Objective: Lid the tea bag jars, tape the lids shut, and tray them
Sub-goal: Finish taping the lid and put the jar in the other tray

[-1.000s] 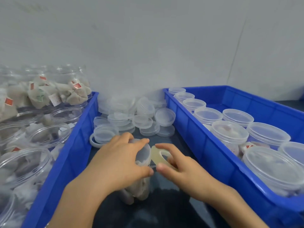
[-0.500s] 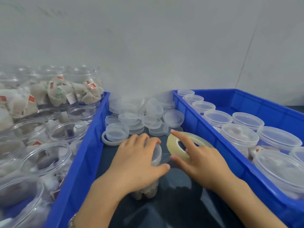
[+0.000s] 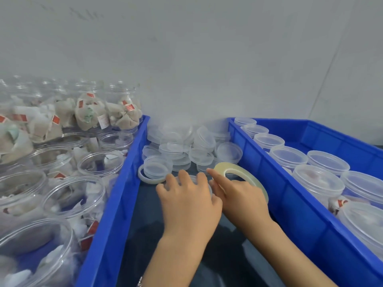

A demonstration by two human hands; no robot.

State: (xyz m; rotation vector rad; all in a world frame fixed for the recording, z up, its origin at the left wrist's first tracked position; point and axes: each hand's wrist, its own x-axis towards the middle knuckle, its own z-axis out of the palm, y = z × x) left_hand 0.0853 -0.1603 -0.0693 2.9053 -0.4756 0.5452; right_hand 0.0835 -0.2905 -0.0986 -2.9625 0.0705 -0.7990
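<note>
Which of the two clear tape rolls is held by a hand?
The larger clear tape roll, held by the right hand; the other clear tape roll lies untouched beside the left blue crate.

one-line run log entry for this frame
step: taping lid | left hand: gripping lidded clear plastic jar from above | right hand: holding clear tape roll at jar | right blue plastic crate: lidded jars

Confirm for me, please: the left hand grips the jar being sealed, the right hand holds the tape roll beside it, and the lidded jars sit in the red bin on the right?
Not quite: in the head view the bin of lidded jars is blue, not red. The rest holds: the left hand grips the jar and the right hand holds the tape roll beside it.
</note>
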